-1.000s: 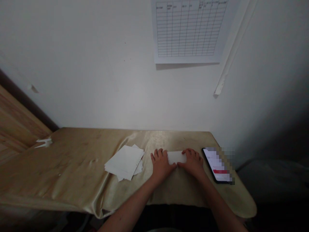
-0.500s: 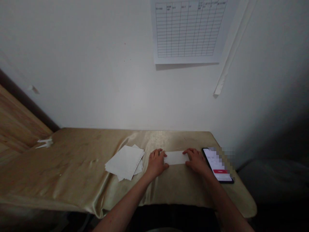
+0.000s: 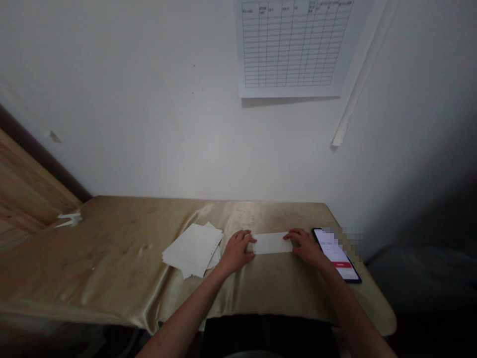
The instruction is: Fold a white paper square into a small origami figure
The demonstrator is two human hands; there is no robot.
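A narrow white sheet of paper (image 3: pixel 271 243), seemingly folded, lies flat on the cloth between my hands, with a row of punched holes along its left end. At that end my left hand (image 3: pixel 237 252) rests with thumb and fingers apart, fingertips at or just beside the edge. My right hand (image 3: pixel 305 247) is at the other end, open, its index fingertip touching the upper right corner and its thumb near the lower corner. Left of my left hand is a loose stack of white hole-punched sheets (image 3: pixel 194 248), fanned unevenly.
A phone (image 3: pixel 341 266) with a lit screen lies right of my right hand, partly pixelated. Gold satin cloth (image 3: pixel 112 248) covers the table, wrinkled at the front. White scraps (image 3: pixel 69 219) lie at the far left. A printed chart (image 3: pixel 288 49) hangs on the wall behind.
My left hand has slid slightly left, uncovering more of the paper's punched end. My right hand has shifted a little to the right. The paper stays nearly in place.
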